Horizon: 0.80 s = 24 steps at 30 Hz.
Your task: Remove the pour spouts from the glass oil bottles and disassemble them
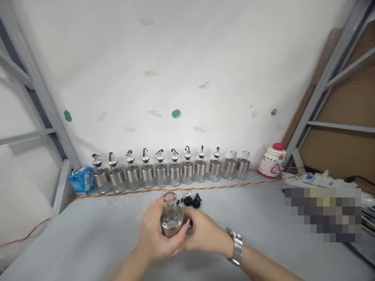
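Left hand (152, 230): grasps clear-glass, steel-banded bottle (170, 223), base concealed | Right hand (202, 231): curled alongside, grip indeterminable | Blurred black round fittings (196, 202): beyond, on grey worktop (102, 226)

From where I stand I can see one bottle (172, 226) at the near middle of the desk (96, 234), wrapped by the left hand (150, 228), with the right hand (203, 230) close against its right side. It's clear glass, with a shiny metal sleeve round the body and a bare, slim neck. The mouth is uncovered and points up, the neck leaning slightly toward the far side. Fingers hide its base.
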Motion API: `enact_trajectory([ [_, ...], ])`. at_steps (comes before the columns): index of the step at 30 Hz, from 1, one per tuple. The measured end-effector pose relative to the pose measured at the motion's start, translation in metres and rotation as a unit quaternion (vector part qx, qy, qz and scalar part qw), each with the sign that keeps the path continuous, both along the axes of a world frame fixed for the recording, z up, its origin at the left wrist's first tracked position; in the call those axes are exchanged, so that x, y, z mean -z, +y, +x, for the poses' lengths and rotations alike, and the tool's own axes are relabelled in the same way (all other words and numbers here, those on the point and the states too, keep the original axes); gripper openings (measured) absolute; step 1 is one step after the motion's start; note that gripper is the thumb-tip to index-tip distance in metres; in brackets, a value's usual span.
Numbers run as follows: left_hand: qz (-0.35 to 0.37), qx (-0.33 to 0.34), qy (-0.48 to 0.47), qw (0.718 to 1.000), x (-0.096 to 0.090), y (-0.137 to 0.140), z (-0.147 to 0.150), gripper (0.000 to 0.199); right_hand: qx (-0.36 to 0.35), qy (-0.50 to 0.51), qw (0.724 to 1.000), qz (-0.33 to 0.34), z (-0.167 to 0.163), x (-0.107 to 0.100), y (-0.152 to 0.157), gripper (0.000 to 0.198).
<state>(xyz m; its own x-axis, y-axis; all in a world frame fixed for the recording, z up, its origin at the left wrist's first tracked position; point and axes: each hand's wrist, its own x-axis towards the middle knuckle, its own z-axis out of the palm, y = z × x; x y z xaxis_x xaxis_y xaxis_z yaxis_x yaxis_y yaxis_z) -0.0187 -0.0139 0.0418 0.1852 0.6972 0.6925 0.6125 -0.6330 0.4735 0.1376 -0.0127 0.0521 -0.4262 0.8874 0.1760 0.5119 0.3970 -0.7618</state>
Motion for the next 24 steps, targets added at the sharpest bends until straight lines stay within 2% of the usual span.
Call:
enact_trajectory([
  [2, 0.035, 0.005, 0.02, 0.999, 0.001, 0.0, 0.001, 0.041, -0.027, 0.048, 0.998, -0.021, -0.003, 0.005, -0.002, 0.05],
  [4, 0.028, 0.031, 0.039, 0.998, -0.001, 0.0, 0.003, 0.04, -0.033, 0.095, 0.994, -0.04, -0.002, 0.012, -0.003, 0.049],
  [8, -0.116, 0.125, 0.066, 0.983, -0.009, -0.005, 0.012, 0.04, -0.018, 0.178, 0.982, -0.056, 0.01, 0.028, -0.005, 0.053],
  [11, -0.172, 0.173, 0.091, 0.965, -0.008, -0.009, 0.019, 0.059, 0.011, 0.209, 0.977, -0.045, 0.027, 0.036, -0.005, 0.051],
  [13, -0.189, 0.178, 0.102, 0.96, -0.004, -0.011, 0.02, 0.07, 0.072, 0.189, 0.979, -0.037, 0.044, 0.037, -0.002, 0.046],
  [16, -0.207, 0.141, 0.08, 0.965, 0.001, -0.009, 0.018, 0.065, 0.219, 0.138, 0.966, 0.0, 0.084, 0.034, 0.01, 0.038],
  [18, -0.213, 0.117, 0.059, 0.968, 0.002, -0.007, 0.017, 0.058, 0.32, 0.112, 0.94, 0.039, 0.121, 0.029, 0.026, 0.04],
  [20, -0.214, 0.106, 0.047, 0.97, 0.002, -0.005, 0.017, 0.054, 0.419, 0.063, 0.901, 0.091, 0.161, 0.024, 0.047, 0.042],
  [22, -0.214, 0.101, 0.048, 0.97, 0.004, -0.005, 0.018, 0.052, 0.485, 0.007, 0.865, 0.133, 0.201, 0.02, 0.069, 0.042],
  [24, -0.209, 0.096, 0.056, 0.972, 0.006, -0.004, 0.02, 0.051, 0.528, -0.011, 0.837, 0.142, 0.234, 0.017, 0.089, 0.046],
])
